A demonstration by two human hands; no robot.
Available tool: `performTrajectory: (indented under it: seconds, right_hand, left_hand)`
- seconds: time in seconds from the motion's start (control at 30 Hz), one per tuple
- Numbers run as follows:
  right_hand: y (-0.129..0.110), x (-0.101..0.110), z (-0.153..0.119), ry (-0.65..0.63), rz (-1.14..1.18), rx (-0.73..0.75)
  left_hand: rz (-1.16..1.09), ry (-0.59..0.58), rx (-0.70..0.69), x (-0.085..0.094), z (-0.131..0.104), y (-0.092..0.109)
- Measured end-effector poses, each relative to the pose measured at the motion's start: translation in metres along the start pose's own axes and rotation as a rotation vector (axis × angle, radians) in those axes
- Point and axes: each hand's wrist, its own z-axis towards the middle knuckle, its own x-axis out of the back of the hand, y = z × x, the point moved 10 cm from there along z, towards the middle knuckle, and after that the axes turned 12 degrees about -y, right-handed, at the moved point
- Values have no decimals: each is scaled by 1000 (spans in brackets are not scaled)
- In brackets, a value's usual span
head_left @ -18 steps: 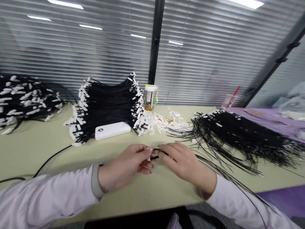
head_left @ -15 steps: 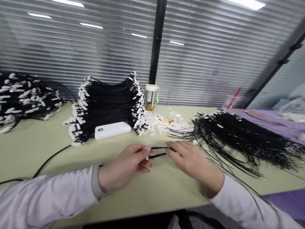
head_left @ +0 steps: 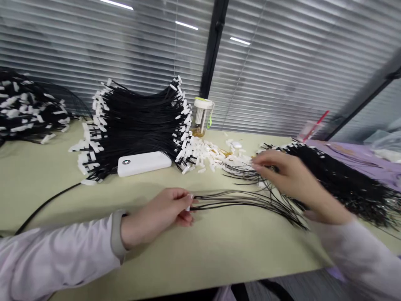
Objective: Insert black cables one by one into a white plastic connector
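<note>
Between thumb and fingers, my left hand (head_left: 163, 213) pinches the ends of several thin black wires with a small white connector (head_left: 188, 203). These black wires (head_left: 244, 198) trail rightward over the table and curve toward the front. My right hand (head_left: 290, 173) is raised over the left end of the large loose wire bundle (head_left: 332, 175), its thumb and fingertips brought close together beside the wire tips. Whether anything is between those fingertips is too small to tell. A pile of white connectors (head_left: 216, 154) lies just left of the right fingertips.
A stack of black wires (head_left: 140, 121) with white ends stands at the back left, a white power bank (head_left: 144, 163) before it. Another wire heap (head_left: 28, 108) lies far left. A lidded cup (head_left: 202, 117) and a cup with red straw (head_left: 310, 130) stand behind.
My right hand has let go of the wires near my left hand and moved right and up to the loose bundle. The held wires now lie spread out. The camera view has shifted slightly.
</note>
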Motion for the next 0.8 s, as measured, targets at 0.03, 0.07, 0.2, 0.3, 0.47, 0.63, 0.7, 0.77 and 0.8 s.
performTrajectory:
  seconds: [0.03,0.07,0.2,0.3,0.47,0.63,0.7,0.77,0.8]
  right_hand:
    - [-12,-17,20,-35,-2,31]
    - [-23,-35,39,-72,-4,67]
    - [-42,-90,89,-110,-10,109]
    - [-44,-103,95,-102,24,114]
    - [-66,-87,80,-132,204,165]
    - [-102,-67,66,-153,530,264]
    - [-104,-69,64,-198,650,242]
    - [-105,-76,62,-272,699,219]
    - [-105,-78,61,-299,711,226]
  left_hand:
    - [23,0,-6,-1,0,-1]
    - [49,-1,-11,-2,0,-2]
    - [127,30,-45,6,-3,-2]
    - [183,85,-93,16,-4,4]
    - [349,125,-88,24,-3,9]
    - [554,141,-153,21,-5,20]
    - [589,132,-154,18,-5,21]
    - [594,127,-149,16,-5,21]
    - [594,126,-146,16,-5,21]
